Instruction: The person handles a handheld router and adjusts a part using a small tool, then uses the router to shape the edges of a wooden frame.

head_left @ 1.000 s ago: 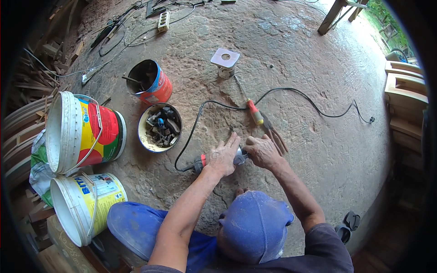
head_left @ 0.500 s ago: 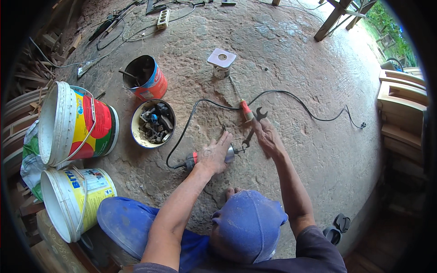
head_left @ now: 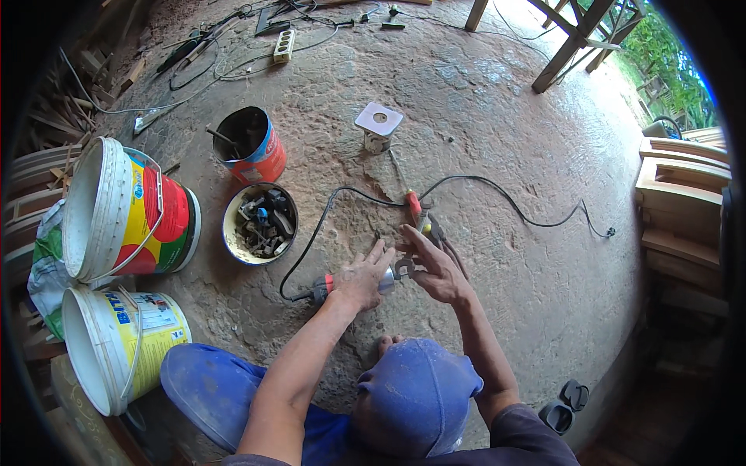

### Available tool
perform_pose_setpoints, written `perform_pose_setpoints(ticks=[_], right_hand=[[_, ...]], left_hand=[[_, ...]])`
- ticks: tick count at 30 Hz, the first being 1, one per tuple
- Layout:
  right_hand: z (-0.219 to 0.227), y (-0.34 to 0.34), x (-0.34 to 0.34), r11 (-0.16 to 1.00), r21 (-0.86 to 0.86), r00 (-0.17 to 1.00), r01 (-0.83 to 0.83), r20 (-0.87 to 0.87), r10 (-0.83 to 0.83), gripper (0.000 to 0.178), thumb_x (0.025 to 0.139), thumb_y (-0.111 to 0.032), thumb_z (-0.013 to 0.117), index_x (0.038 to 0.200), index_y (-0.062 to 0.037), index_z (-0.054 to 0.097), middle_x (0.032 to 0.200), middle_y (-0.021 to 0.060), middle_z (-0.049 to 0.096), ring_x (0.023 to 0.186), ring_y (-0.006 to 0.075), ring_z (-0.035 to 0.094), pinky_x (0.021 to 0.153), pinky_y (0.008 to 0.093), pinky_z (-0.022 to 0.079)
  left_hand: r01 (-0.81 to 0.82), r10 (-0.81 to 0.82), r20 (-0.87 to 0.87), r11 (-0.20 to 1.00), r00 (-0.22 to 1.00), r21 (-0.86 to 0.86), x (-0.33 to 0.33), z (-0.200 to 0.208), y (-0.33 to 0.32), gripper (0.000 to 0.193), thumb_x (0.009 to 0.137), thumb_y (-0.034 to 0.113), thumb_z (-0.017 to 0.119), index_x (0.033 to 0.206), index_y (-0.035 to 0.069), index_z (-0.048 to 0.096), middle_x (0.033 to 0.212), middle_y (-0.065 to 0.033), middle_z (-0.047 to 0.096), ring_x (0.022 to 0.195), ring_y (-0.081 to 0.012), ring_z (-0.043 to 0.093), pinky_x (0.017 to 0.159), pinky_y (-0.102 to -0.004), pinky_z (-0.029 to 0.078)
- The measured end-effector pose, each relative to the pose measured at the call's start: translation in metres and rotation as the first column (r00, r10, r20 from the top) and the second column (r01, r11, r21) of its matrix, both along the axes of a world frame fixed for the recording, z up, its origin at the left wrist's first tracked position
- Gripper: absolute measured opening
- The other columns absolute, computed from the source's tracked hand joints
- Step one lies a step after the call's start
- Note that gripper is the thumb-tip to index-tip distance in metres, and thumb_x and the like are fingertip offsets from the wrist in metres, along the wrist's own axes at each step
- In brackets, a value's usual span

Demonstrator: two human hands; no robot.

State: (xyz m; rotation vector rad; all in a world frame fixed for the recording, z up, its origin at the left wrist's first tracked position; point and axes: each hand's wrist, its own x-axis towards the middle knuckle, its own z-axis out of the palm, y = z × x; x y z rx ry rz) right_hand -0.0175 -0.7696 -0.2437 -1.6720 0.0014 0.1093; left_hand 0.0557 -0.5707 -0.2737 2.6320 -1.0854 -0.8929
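Observation:
My left hand (head_left: 359, 281) lies over a power tool (head_left: 386, 281) with a silver front, a grey-black rear and a red band, pressing it to the floor. Its fingers are stretched out across the body. My right hand (head_left: 440, 272) is just right of the tool's front end, closed on an open-ended wrench (head_left: 403, 269). One jaw of the wrench shows at that front end; the hand hides the rest. Beyond the right hand lies a screwdriver (head_left: 413, 203) with a red handle. A dark tool resembling pliers (head_left: 454, 256) lies beside the right hand, partly covered.
A black cord (head_left: 311, 225) curves across the rough floor. To the left are a bowl of metal parts (head_left: 260, 255), a red-blue can (head_left: 266, 165) and two white buckets (head_left: 99, 210). A cup with a square lid (head_left: 378, 119) stands ahead. Sandals (head_left: 557, 417) lie lower right.
My right hand has brought the wrench closer to the power tool's front, with a jaw now there. The pliers-like tool has come into view. My left hand stays on the power tool.

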Motion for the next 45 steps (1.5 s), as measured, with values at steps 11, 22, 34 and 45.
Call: perform_pose_setpoints(ticks=[11,22,34,45], right_hand=[[-0.025,0.021,-0.007,0.907,-0.012,0.905,0.422,-0.055,-0.422,0.052,0.102,-0.008,0.064,0.150,-0.0064,0.044,0.102,0.0109,0.076,0.089,0.0123,0.067,0.081,0.0286,0.052],[-0.034,0.022,-0.009,0.911,-0.170,0.920,0.375,-0.049,-0.388,0.016,0.099,-0.016,0.068,0.099,-0.0025,0.060,0.082,0.0026,0.057,0.074,0.0137,0.055,0.070,0.0311,0.048],[-0.023,0.022,-0.019,0.819,-0.483,0.946,0.309,0.069,-0.317,0.018,0.100,-0.014,0.063,0.090,0.0000,0.058,0.080,0.0194,0.063,0.076,0.0398,0.065,0.069,0.0465,0.050],[-0.047,0.034,-0.049,0.788,-0.507,0.934,0.348,0.262,-0.244,0.012,0.096,-0.004,0.067,0.106,-0.0053,0.060,0.098,0.0171,0.061,0.082,0.0369,0.064,0.070,0.0449,0.051]], left_hand=[[-0.014,0.014,0.004,1.000,1.000,0.018,0.001,0.008,-0.002,0.109,0.072,0.027,0.084,0.161,0.007,0.025,0.170,-0.0108,0.027,0.133,-0.0362,0.054,0.109,-0.0469,0.049],[-0.021,0.021,0.019,1.000,1.000,0.000,0.000,0.004,-0.001,0.108,0.071,0.028,0.085,0.161,0.007,0.028,0.169,-0.0111,0.028,0.134,-0.0354,0.054,0.110,-0.0470,0.048],[-0.018,0.019,0.076,1.000,0.997,-0.022,-0.002,0.001,0.000,0.099,0.075,0.019,0.080,0.160,0.007,0.030,0.169,-0.0085,0.031,0.129,-0.0318,0.058,0.104,-0.0451,0.054],[-0.001,0.001,0.037,1.000,0.999,0.010,0.001,0.000,0.000,0.105,0.073,0.026,0.083,0.161,0.006,0.028,0.168,-0.0118,0.030,0.133,-0.0348,0.056,0.105,-0.0470,0.052]])
